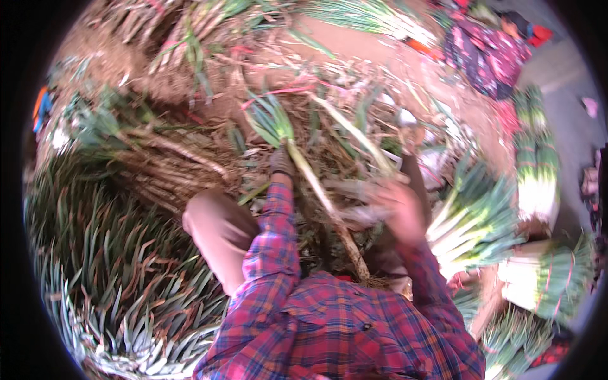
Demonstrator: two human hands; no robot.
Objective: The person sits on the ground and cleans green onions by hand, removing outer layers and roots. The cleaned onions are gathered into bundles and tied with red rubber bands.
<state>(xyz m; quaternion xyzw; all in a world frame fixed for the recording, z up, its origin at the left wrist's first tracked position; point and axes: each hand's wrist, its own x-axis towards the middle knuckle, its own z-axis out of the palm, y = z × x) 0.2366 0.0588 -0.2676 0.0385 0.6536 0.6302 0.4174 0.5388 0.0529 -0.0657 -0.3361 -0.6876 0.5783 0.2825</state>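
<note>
My left hand, in a dark glove, grips a long leek-like onion stalk just below its green leaves. The stalk slants down across my lap, its pale shaft turning brown and soil-stained towards the root end near my shirt. My right hand is a blur of motion to the right of the stalk. A streaky pale shape shows at its fingers, and I cannot tell whether it is held. Just beyond that hand lies a whitish stalk.
Unpeeled, soil-brown stalks lie left of my knee, above a wide heap of green leaves. Pale-stemmed onions are piled at right, near tied bundles. Dry peelings and roots litter the ground ahead. Patterned cloth shows at upper right.
</note>
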